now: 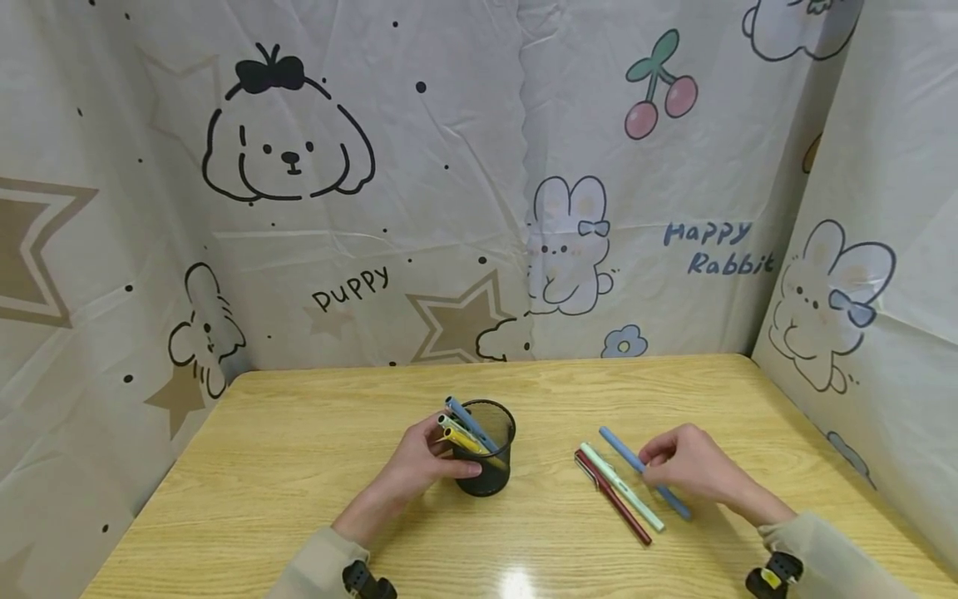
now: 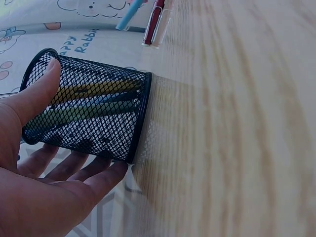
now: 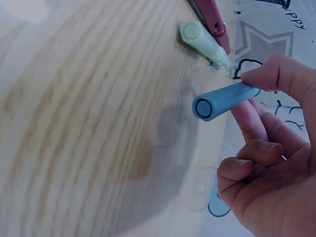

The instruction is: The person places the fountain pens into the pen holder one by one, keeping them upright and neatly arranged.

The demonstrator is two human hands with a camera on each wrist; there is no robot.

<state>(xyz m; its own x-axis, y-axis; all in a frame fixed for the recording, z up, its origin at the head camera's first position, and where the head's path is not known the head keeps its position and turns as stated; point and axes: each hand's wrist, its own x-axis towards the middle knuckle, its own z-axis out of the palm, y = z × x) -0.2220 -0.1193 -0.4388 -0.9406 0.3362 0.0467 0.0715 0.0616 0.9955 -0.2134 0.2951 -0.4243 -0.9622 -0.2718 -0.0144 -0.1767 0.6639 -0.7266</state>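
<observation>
My left hand (image 1: pixel 419 457) holds a black mesh pen holder (image 1: pixel 486 481) standing upright on the table, thumb on one side and fingers on the other. Inside it lean a blue pen (image 1: pixel 470 422), a yellow pen (image 1: pixel 461 439) and a pale green one, their ends above the rim. On the right, my right hand (image 1: pixel 694 467) pinches another blue pen (image 3: pixel 224 101) between thumb and fingers; its near end appears raised off the wood. Left of that pen lie a mint green pen (image 1: pixel 623 488) and a dark red pen (image 1: pixel 623 509) with a metal clip, side by side.
The light wooden table (image 1: pixel 314 433) has a patterned cloth (image 1: pixel 464 208) hanging behind it and along both sides. Bare wood lies between the pen holder and the loose pens. Each sleeve has a dark device (image 1: pixel 774 576) strapped at the wrist.
</observation>
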